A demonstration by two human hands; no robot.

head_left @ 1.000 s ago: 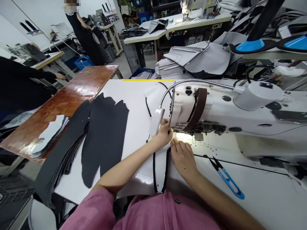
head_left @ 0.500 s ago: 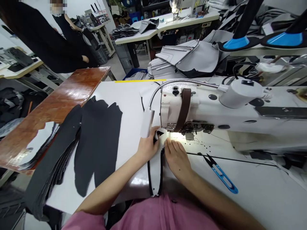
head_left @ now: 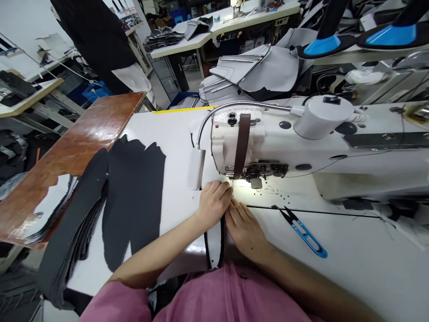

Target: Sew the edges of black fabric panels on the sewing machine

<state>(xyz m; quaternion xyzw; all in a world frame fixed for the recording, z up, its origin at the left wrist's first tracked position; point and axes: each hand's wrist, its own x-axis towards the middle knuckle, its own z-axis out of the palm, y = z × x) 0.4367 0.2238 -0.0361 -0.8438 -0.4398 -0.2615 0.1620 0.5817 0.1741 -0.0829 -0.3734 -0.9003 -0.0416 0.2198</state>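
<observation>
A white piece with black edging (head_left: 214, 243) lies on the sewing table, running from my lap up to the needle of the white sewing machine (head_left: 268, 143). My left hand (head_left: 212, 202) rests on it just left of the presser foot, fingers curled down onto the material. My right hand (head_left: 243, 226) lies flat beside it, fingers stretched toward the lit needle area, pressing the piece down.
Blue thread snips (head_left: 303, 230) lie to the right of my hands. Black cut pieces (head_left: 134, 197) are stacked at left, beside a brown board (head_left: 77, 147). A gooseneck lamp (head_left: 196, 167) hangs by the machine head. A person in black (head_left: 97, 40) stands at the back left.
My left hand has moved down from the presser foot and now lies on the piece. The view has shifted, and the person in black has walked closer.
</observation>
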